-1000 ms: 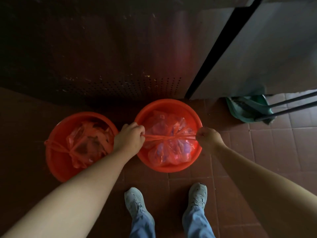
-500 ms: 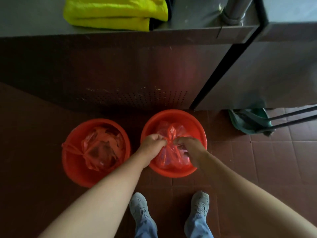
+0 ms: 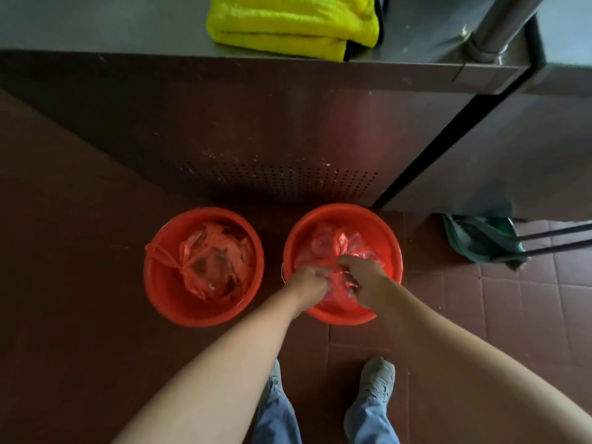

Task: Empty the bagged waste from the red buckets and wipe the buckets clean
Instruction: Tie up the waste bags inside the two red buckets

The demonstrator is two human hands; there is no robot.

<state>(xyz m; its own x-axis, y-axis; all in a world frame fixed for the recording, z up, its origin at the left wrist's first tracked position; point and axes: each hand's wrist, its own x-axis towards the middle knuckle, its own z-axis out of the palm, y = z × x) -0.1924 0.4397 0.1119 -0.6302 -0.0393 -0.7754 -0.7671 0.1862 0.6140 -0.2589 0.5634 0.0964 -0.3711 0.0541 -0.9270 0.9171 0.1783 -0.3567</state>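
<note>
Bag (image 3: 339,248) in right-hand red bucket (image 3: 342,213): handles stretched across the rim a second ago, now bunched at centre. Left hand (image 3: 309,281) and right hand (image 3: 362,274) both closed on the gathered neck, likely mid-knot; fingers blurred. Not lifted yet. Left bucket (image 3: 166,296) holds a tied bag (image 3: 211,261), untouched. Yellow cloth (image 3: 293,24) on counter (image 3: 128,27), wiping not started.

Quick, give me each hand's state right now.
Left hand: closed on the red bag in the right bucket.
Right hand: fingers curled into the same bag, gripping it.
</note>
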